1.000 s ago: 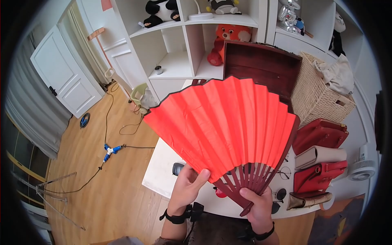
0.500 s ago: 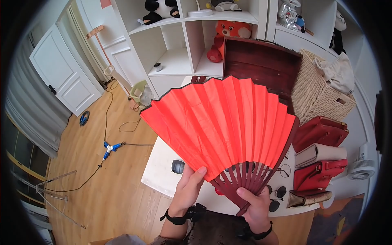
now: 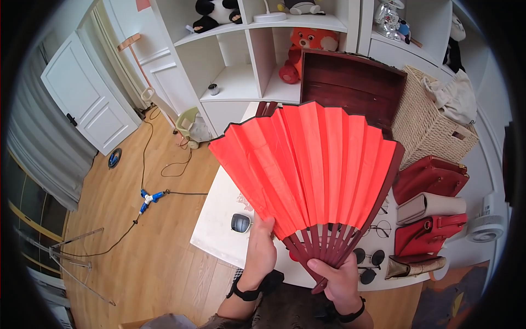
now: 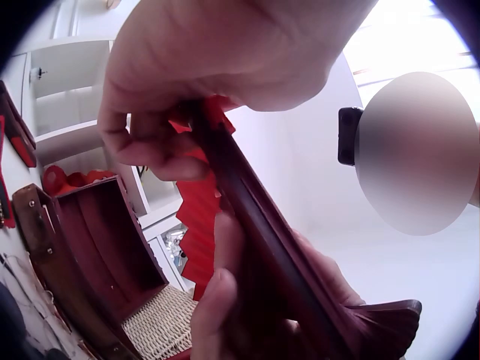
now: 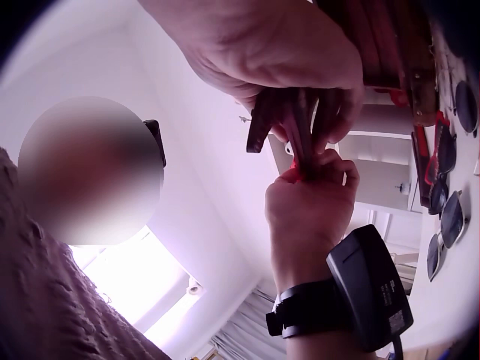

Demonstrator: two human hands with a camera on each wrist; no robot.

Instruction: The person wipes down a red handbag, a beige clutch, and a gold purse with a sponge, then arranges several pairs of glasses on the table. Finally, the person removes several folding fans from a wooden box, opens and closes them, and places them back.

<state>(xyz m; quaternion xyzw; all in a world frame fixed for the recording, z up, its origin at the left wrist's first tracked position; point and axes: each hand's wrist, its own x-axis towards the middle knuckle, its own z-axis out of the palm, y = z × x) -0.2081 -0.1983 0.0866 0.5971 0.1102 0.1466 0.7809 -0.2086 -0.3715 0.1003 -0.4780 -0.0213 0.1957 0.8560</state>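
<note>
A red folding fan with dark wooden ribs is spread wide above the white table. My right hand grips the gathered ribs at the fan's pivot end, its thumb lying across their front. At the fan's left edge, my left hand holds the outer rib just below the red leaf. The left wrist view shows the fingers of the left hand curled at the dark guard rib. Sunglasses lie on the table near the left hand. Dark round sunglasses sit right of the right hand.
An open dark red chest stands behind the fan, beside a woven basket. Red handbags and a beige bag line the table's right side. Round eyeglasses lie nearby. White shelves rise behind.
The fan's left edge swung slightly left, then back to the right, so its spread is now a little narrower. My left hand moved right with it and turned; the right hand shifted slightly left.
</note>
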